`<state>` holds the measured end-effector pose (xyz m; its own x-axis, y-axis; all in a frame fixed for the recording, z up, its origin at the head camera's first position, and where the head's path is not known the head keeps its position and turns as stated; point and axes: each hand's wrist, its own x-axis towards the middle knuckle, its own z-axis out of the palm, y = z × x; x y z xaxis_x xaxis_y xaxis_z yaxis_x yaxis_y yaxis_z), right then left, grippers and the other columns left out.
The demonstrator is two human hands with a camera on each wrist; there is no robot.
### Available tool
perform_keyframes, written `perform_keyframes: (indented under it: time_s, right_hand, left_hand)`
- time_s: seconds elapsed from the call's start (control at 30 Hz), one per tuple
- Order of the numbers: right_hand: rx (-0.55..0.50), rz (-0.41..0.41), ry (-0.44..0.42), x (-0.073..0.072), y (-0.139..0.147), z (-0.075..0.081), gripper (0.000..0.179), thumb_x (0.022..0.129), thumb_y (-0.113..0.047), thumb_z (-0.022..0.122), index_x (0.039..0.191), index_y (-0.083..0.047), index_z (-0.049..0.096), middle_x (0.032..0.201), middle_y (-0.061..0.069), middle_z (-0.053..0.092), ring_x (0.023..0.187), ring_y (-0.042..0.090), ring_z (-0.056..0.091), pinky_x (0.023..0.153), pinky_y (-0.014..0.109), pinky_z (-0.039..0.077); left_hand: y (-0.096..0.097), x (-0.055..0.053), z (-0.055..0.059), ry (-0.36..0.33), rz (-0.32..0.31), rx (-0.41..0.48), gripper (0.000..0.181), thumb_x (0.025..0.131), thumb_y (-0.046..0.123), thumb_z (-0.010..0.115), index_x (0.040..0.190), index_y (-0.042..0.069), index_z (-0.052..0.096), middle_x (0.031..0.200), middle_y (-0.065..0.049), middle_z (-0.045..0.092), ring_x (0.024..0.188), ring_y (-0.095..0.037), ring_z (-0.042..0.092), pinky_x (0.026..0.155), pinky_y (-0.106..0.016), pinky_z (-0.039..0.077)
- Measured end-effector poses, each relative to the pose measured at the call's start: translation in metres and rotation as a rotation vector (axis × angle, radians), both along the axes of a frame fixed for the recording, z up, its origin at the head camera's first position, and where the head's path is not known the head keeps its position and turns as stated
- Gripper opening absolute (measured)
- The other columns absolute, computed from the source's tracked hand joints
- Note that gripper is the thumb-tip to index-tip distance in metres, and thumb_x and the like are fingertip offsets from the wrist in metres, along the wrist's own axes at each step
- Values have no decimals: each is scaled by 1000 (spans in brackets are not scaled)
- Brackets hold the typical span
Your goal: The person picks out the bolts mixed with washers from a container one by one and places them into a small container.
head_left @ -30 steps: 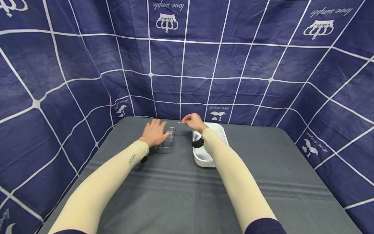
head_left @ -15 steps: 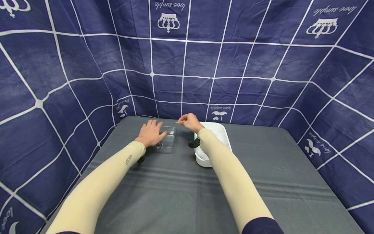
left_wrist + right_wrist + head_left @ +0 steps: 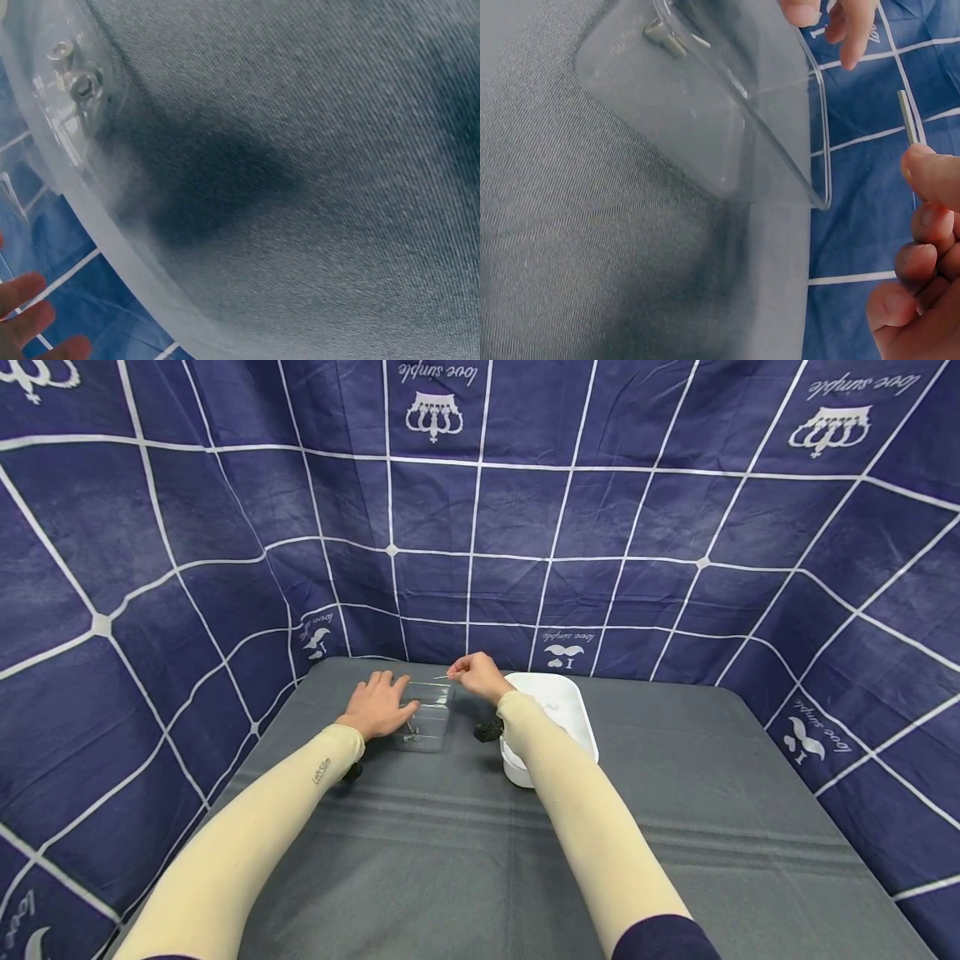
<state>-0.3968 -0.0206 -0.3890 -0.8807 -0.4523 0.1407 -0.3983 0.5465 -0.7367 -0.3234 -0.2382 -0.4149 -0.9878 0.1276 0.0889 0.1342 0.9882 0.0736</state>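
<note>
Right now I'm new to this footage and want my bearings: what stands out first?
The right hand pinches a thin metal pin just above a clear plastic box at the table's far middle. The left hand rests on that box, and a white tray sits to its right.

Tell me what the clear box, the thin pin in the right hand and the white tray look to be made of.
Clear box: likely glossy transparent plastic; the grey cloth shows through it and its rim glints.
Thin pin: probably metal, a pale, slim, straight rod with a dull sheen.
White tray: smooth white plastic or ceramic, with rounded corners; cannot tell which.
</note>
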Motion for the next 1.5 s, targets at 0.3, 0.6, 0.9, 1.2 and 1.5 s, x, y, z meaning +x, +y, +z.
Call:
perform_keyframes:
  time_s: [0.3,0.6,0.9,1.2,1.5]
  right_hand:
    - [-4,5,6,-1,-6,-3,17,95,-13,68,101,0,77,91,10,74,74,10,54,66,19,41]
    - [-21,20,-8,1,-12,-7,14,94,-11,68,99,-1,77,90,9,74,73,8,53,66,19,42]
    - [-7,29,-39,4,-21,-9,17,96,-13,66,102,-1,77,93,9,73,75,10,53,66,20,42]
    - [-16,16,-59,6,-29,-13,16,94,-11,68,100,1,77,87,6,72,74,8,54,67,19,42]
    - [4,0,-76,3,-32,-17,17,94,-12,68,100,1,77,92,8,74,78,11,57,72,19,44]
  left_hand:
    - [-5,1,-1,-35,-8,13,68,98,52,49,154,13,40,147,-23,44,140,-42,36,109,-63,33]
    - [-8,0,-8,-52,-10,37,69,99,52,49,155,14,38,145,-23,45,139,-42,38,108,-63,35]
    - [-9,-1,-14,-79,-18,51,69,100,51,49,157,13,36,146,-24,44,136,-42,41,107,-62,37]
    - [-8,1,-17,-83,3,63,71,100,51,49,159,14,32,147,-24,43,138,-42,39,108,-63,36]
    - [-8,2,-19,-86,9,80,72,100,50,51,159,14,31,147,-24,42,138,-42,39,107,-63,36]
